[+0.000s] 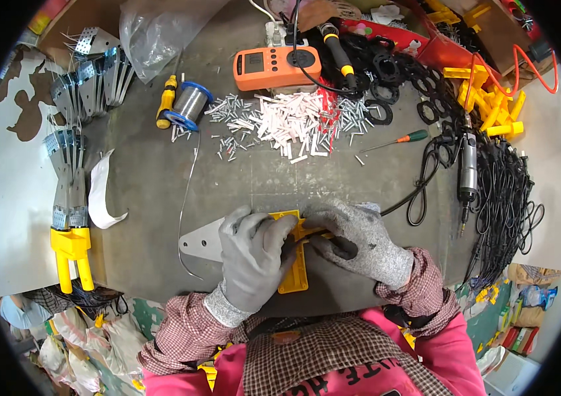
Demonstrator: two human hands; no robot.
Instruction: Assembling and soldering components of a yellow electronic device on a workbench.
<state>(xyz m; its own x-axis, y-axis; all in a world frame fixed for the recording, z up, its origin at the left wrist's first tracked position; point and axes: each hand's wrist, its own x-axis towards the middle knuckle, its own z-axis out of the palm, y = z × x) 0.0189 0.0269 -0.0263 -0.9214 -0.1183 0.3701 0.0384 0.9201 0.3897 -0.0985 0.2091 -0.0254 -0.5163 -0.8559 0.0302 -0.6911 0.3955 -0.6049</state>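
Note:
In front of me on the grey work table lies a yellow plastic housing (pixel 295 277), partly covered by my fingers. My left hand (pixel 250 254), in a grey glove, curls closed over its left side; what its fingertips pinch is hidden. From the right, my gloved right hand (pixel 363 241) is closed on a black cord (pixel 316 235) at the housing's upper part. More black cord (pixel 399 206) trails off to the right behind that hand. A pointed metal plate with holes (pixel 202 242) sticks out left from beneath my left hand.
Beyond my hands are piled white sleeves (pixel 290 122) and screws, an orange meter (pixel 277 68) and a solder wire spool (pixel 189 105). A screwdriver (pixel 396 142), a power driver (pixel 467 168) and bundled black cords (pixel 501 204) lie right. Metal plates with a yellow housing (pixel 70 244) stand left.

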